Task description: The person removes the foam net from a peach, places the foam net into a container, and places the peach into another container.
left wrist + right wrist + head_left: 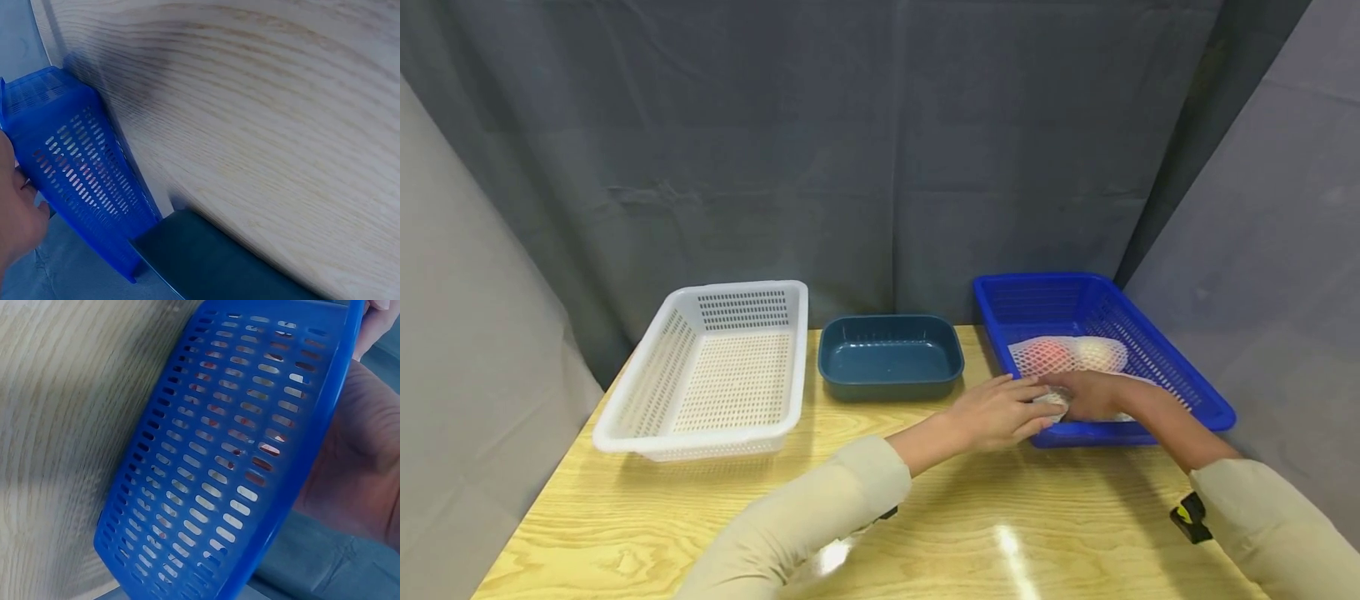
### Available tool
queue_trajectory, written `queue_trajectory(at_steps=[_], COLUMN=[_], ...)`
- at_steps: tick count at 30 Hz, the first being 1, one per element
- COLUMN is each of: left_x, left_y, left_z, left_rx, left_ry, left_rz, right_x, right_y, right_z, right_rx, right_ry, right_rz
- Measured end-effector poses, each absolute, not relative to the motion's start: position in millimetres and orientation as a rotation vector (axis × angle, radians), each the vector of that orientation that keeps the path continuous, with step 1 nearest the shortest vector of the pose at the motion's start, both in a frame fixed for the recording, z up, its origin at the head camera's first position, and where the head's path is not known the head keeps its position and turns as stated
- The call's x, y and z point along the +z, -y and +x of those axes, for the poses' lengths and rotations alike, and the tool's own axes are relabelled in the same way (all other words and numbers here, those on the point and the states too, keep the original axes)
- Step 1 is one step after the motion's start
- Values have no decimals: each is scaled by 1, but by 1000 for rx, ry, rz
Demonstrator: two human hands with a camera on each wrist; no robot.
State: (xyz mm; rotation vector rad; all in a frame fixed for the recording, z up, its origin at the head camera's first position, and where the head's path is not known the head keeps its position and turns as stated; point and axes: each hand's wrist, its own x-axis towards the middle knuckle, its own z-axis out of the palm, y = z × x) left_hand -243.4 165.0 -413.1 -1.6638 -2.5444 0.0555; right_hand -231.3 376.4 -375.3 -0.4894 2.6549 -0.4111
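At the near left corner of the blue basket (1180, 367), my two hands come together. My right hand (1086, 393) reaches over the near rim, its fingers bent down at a pale item in white netting (1051, 406). My left hand (1000, 410) comes in from the left with fingers extended over the rim, the fingertips right at that item. Behind them in the basket lie a red round fruit (1048, 357) and a cream one (1097, 355), both under white mesh. In the right wrist view the basket wall hides the right fingers (369, 444).
A white slotted basket (797, 367) stands at the left of the wooden table (700, 525). Between the two baskets sits a dark teal dish (891, 390). Grey curtains (775, 150) hang behind and along both sides.
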Motion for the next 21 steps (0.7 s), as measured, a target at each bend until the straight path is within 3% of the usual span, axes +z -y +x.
queue_trajectory(at_steps=[21], left_x=[-415], left_y=[-163], left_z=[-245], left_rx=[98], left_ry=[2529], left_rz=[-1705], right_x=[-390], right_y=[-380], right_z=[-237], right_rx=[-429], right_ry=[-2679], right_rz=[-443])
